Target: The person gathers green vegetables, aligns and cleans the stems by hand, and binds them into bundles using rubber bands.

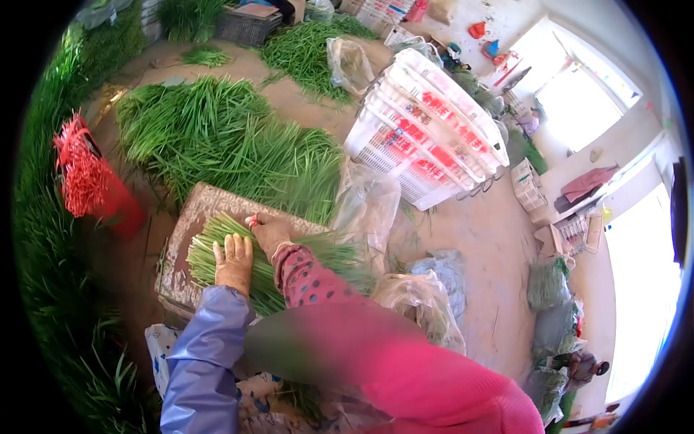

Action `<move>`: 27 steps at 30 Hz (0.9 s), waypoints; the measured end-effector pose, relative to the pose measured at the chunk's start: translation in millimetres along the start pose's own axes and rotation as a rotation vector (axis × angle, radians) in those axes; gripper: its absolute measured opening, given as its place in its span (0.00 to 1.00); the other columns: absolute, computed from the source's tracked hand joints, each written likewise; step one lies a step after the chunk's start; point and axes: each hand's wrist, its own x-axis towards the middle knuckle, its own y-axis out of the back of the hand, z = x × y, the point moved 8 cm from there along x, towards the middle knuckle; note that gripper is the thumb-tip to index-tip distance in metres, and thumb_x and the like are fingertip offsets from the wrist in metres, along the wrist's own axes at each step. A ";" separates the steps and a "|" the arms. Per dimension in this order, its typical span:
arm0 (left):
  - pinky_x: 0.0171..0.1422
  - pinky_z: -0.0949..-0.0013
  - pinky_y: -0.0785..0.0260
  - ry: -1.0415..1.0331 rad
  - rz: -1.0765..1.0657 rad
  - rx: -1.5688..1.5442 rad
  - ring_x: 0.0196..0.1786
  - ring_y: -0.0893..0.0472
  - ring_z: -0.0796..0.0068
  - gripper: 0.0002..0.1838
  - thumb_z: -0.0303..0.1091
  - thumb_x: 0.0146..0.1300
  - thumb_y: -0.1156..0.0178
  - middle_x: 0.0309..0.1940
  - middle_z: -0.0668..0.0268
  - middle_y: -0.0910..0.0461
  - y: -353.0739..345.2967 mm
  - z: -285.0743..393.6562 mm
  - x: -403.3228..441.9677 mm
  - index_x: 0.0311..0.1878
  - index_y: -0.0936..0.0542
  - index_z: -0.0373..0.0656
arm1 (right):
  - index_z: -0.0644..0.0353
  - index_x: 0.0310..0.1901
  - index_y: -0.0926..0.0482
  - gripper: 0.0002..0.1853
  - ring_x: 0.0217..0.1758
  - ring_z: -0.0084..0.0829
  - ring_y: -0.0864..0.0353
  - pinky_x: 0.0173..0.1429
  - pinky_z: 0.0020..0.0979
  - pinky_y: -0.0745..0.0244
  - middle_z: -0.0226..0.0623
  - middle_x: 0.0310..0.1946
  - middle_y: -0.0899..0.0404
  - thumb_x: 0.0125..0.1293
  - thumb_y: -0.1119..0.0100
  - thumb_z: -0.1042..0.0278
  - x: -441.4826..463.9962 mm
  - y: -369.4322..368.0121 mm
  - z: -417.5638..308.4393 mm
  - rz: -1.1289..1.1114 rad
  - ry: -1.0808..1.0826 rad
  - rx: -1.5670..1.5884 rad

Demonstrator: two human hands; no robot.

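Note:
A bundle of garlic chives [210,249] lies on a worn, speckled low board [181,224], pale stem ends to the left and green leaves to the right. My left hand [233,264], in a blue sleeve, rests flat on the stems with its fingers stretched out. Just beyond it, my right hand [270,236], in a pink dotted cuff, curls over the far side of the bundle. Something small, red and white, shows at its fingertip; whether it is a wrap or a held thing is unclear. The right fingers are partly hidden.
Loose chives [217,137] are heaped behind the board. A red bucket [119,202] with red ties [83,177] stands left. Stacked white crates [426,137] and plastic bags [416,296] are to the right. A person [582,369] is at far right.

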 end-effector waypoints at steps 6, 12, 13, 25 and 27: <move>0.77 0.34 0.68 0.065 0.005 -0.029 0.78 0.52 0.54 0.31 0.34 0.69 0.58 0.76 0.59 0.49 -14.3 -6.1 2.7 0.75 0.49 0.45 | 0.55 0.45 0.16 0.15 0.46 0.48 0.20 0.52 0.41 0.26 0.48 0.40 0.17 0.62 0.41 0.57 -43.0 16.6 -73.6 -0.045 0.328 -0.422; 0.79 0.41 0.70 0.083 0.007 -0.190 0.80 0.57 0.58 0.33 0.40 0.67 0.59 0.76 0.59 0.51 -16.6 -19.0 -12.1 0.75 0.47 0.44 | 0.58 0.35 0.22 0.10 0.44 0.52 0.23 0.48 0.47 0.29 0.48 0.34 0.20 0.62 0.47 0.61 -96.0 21.9 -57.3 0.368 0.325 -0.177; 0.79 0.41 0.71 -0.043 0.668 -0.020 0.80 0.59 0.57 0.37 0.39 0.65 0.54 0.76 0.59 0.52 -37.5 -20.3 -14.6 0.76 0.51 0.43 | 0.59 0.35 0.22 0.10 0.45 0.52 0.24 0.50 0.47 0.30 0.47 0.36 0.21 0.63 0.48 0.61 -96.5 20.3 -58.2 0.376 0.390 -0.140; 0.39 0.60 0.28 -0.633 0.380 -0.393 0.35 0.21 0.61 0.16 0.28 0.58 0.46 0.29 0.65 0.20 90.8 -66.4 -92.9 0.48 0.17 0.51 | 0.58 0.31 0.21 0.11 0.37 0.52 0.22 0.40 0.47 0.28 0.50 0.30 0.22 0.62 0.47 0.59 -88.3 13.8 -50.4 0.320 0.497 -0.225; 0.32 0.60 0.30 -0.644 0.188 -0.100 0.30 0.20 0.63 0.25 0.26 0.54 0.44 0.22 0.65 0.24 64.2 -60.2 -112.9 0.57 0.20 0.57 | 0.54 0.34 0.21 0.12 0.39 0.53 0.22 0.43 0.48 0.29 0.47 0.32 0.21 0.65 0.46 0.55 -86.7 14.8 -43.3 0.377 0.505 -0.249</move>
